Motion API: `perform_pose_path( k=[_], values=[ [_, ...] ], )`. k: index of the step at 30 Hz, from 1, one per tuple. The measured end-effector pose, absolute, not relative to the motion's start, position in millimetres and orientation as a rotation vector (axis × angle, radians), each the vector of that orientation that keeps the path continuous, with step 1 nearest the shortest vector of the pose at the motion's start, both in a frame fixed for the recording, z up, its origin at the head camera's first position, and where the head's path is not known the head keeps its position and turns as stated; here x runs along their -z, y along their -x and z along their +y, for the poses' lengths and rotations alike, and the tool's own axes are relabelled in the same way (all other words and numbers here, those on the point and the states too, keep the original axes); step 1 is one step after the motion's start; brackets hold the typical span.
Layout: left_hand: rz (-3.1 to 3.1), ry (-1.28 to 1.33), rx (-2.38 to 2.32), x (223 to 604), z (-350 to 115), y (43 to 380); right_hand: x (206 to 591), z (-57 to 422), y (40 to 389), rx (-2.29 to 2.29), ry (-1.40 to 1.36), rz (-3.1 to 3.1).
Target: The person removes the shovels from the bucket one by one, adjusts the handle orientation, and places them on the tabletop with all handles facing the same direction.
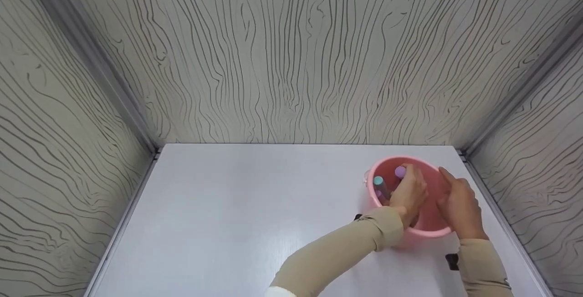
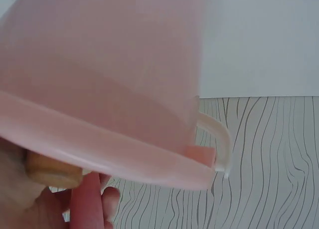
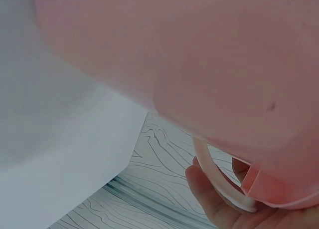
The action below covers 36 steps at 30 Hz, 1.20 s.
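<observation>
A pink bucket (image 1: 423, 160) stands tilted on the right of the white table. My left hand (image 1: 410, 190) reaches inside it, close to a stick with a purple end (image 1: 400, 171). Beside that hand, a teal-topped stick (image 1: 379, 181) and another purple piece (image 1: 379, 195) lean against the inner wall. Seen by the left wrist, curled fingers hold a pink-red stick (image 2: 87, 204), with a round wooden end (image 2: 54, 170) next to it; their kind cannot be told. My right hand (image 1: 461, 206) grips the bucket's right rim, its fingers near the pale handle (image 3: 212, 171).
The white table (image 1: 237, 206) extends left of the bucket. Wood-patterned panels (image 1: 291, 60) rise behind and at both sides, joined by grey rails. A small black piece (image 1: 452, 261) shows beside the right sleeve, and another dark bit (image 1: 358, 217) by the left sleeve.
</observation>
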<state>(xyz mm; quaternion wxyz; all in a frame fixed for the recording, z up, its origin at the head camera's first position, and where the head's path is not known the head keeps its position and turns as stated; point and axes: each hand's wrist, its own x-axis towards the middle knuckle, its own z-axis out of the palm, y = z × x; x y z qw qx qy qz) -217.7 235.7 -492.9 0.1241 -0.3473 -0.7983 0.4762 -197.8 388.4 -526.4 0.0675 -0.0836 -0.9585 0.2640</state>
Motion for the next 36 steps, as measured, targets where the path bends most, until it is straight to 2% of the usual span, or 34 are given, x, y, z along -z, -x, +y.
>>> perform_pose_path(
  k=[13,36],
  values=[
    [-2.587,0.854,-1.081,474.3,227.8,212.2,527.4,386.8,199.2,-0.802,0.24,-2.9],
    [-2.768,0.78,-0.727,462.3,204.2,218.1,528.2,391.9,196.6,-0.8,0.231,-2.893]
  ],
)
